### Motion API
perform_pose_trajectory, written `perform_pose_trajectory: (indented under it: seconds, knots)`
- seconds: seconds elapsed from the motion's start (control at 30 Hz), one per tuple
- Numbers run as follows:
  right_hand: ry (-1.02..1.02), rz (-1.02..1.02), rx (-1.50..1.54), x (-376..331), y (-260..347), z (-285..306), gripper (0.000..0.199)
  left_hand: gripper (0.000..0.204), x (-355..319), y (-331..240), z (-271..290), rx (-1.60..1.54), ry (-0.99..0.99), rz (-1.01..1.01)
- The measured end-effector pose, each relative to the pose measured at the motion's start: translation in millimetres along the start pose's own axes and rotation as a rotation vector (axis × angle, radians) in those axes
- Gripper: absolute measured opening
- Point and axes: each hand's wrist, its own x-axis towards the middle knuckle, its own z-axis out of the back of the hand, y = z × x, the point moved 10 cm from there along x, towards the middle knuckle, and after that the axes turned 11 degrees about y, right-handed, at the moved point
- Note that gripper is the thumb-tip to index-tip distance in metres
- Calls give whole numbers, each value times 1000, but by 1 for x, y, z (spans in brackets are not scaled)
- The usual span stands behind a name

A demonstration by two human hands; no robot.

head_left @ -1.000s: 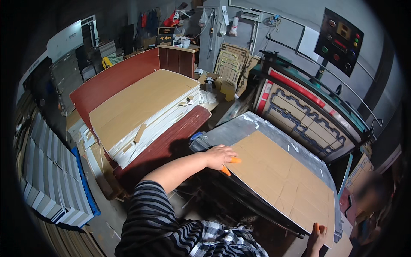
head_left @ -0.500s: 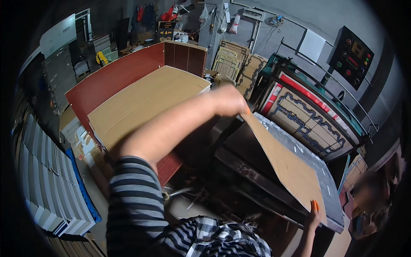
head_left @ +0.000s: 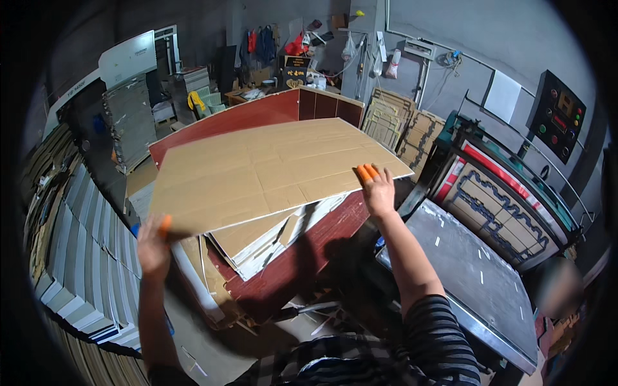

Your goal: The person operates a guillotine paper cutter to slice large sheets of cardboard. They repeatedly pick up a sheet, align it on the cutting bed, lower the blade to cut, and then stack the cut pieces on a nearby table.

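Note:
A large flat brown cardboard sheet (head_left: pixel 270 170) with cut and crease lines hangs level over a stack of similar sheets (head_left: pixel 270 238). My left hand (head_left: pixel 153 244), with orange finger covers, grips the sheet's near left corner. My right hand (head_left: pixel 376 190), also with orange fingertips, holds its right edge. The stack rests on a dark red board table (head_left: pixel 302 264). To the right lies the bare grey metal bed (head_left: pixel 463 264) of a die-cutting press.
The press's upright plate with a cutting form (head_left: pixel 502 206) stands at the right, a control panel (head_left: pixel 557 116) above it. Piles of grey-white board (head_left: pixel 90 257) fill the left side. More cardboard (head_left: pixel 393 122) leans at the back wall, and scraps lie on the floor.
The sheet was lying on the press bed under my hands. I lifted it off, swung it left and now hold it over the stack, leaving the press bed bare.

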Motion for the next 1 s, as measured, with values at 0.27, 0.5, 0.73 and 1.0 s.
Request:
perform_pose_trajectory:
  seconds: [0.27, 0.5, 0.73, 1.0]
  knots:
    - [429, -87, 312, -56, 101, -124, 46, 39, -26, -47, -226, 123, 232, 209]
    - [470, 146, 737, -203, 118, 30, 28, 36, 9, -66, -254, -140, 261, 61]
    - [225, -453, 369, -367, -83, 252, 27, 67, 50, -23, -262, -257, 379, -50]
    - [242, -2053, -736, -920, -193, 533, 78, 40, 73, -481, -190, -728, 129, -573]
